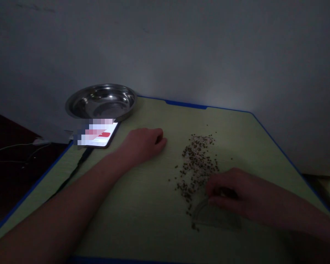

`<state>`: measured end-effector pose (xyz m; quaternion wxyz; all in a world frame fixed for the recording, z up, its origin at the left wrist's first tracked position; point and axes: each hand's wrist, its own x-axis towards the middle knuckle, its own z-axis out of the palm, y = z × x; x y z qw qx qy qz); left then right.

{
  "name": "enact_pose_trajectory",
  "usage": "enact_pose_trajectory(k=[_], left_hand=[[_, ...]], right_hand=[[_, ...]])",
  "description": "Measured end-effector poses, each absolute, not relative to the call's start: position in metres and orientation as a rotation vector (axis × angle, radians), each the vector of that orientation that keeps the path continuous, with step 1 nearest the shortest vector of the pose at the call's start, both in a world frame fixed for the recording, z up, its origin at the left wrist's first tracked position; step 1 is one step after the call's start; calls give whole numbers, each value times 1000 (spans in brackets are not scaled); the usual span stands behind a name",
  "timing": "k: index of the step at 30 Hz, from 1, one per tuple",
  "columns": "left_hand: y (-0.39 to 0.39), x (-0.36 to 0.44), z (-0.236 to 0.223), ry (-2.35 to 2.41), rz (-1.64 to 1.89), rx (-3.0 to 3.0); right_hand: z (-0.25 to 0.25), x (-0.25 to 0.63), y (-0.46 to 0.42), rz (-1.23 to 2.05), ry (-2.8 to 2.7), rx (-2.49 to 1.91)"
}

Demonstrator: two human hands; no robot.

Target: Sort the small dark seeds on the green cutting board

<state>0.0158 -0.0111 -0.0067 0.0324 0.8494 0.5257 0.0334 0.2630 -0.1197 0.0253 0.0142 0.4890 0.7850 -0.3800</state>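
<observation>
My left hand (145,145) rests on the table in a loose fist, thumb near the curled index finger. Nothing shows in it. Mixed dark and pale grains (196,161) lie scattered in a long patch to its right. At the lower right edge of this patch is my right hand (231,190), its fingers bent and drawn together. Whatever its fingertips hold, if anything, is hidden. Just below them lies a clear protractor (217,222), its curved side partly covered by the hand and a few dark grains at its left corner.
A shiny metal basin (104,104) stands at the back left. In front of it is a lit phone (99,137) with a dark cable (71,174) running toward me. The pale green table (143,220) has a blue rim, and a wall (181,47) rises behind. The light is dim.
</observation>
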Motion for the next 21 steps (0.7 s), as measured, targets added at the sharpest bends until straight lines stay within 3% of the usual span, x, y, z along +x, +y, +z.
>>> enact_pose_trajectory(k=[21], left_hand=[[-12, 16, -6, 1608, 101, 2613]], right_hand=[[25, 265, -120, -1138, 2436, 1607]])
